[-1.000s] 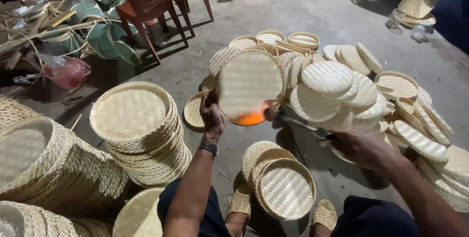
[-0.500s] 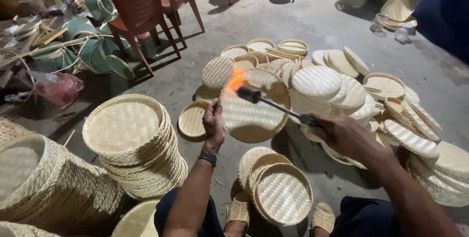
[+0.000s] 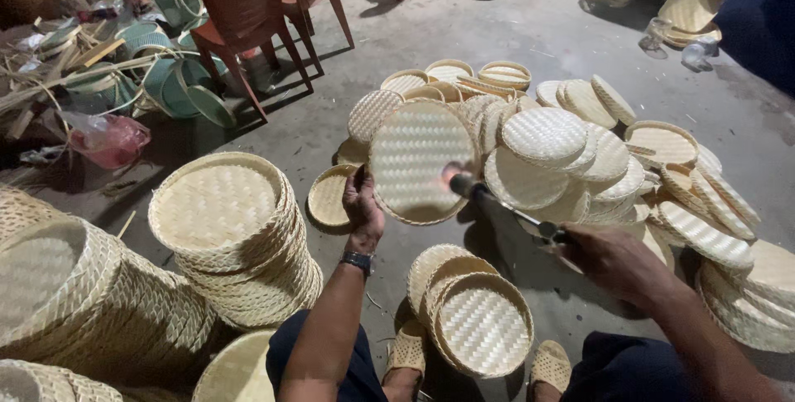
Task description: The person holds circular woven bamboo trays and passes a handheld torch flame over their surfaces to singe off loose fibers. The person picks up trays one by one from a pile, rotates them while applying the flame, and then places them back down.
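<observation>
**Torch flame held against a woven bamboo tray**

Seen from above, a seated person holds a round woven bamboo tray [image 3: 421, 162] upright in the left hand [image 3: 363, 207], with its flat woven face turned toward the viewer. The fingers grip the tray's left rim, thumb on the near face and the other fingers hidden behind it. Held this way, the face is probably kept open to the flame and the hand clear of the heat.

The right hand [image 3: 609, 257] is wrapped around the grip of a slim black gas torch [image 3: 505, 206], fingers pressed together around it. The torch slants up and left, and its small orange flame meets the tray's right edge, opposite the left fingers and well apart from them.

Below the hands, on the concrete floor [image 3: 513, 29], three similar trays [image 3: 472, 315] lie overlapping between the person's sandalled feet. To the left stands a tall stack of woven trays [image 3: 236, 236], with bigger stacks at the near left edge. To the right and beyond the held tray spreads a loose heap of trays [image 3: 613, 162], some face up and some face down. At the far left stands a brown plastic chair [image 3: 257, 17], with green-rimmed baskets [image 3: 178, 79] and bamboo strips beside it. A small stool stands at the far edge.
</observation>
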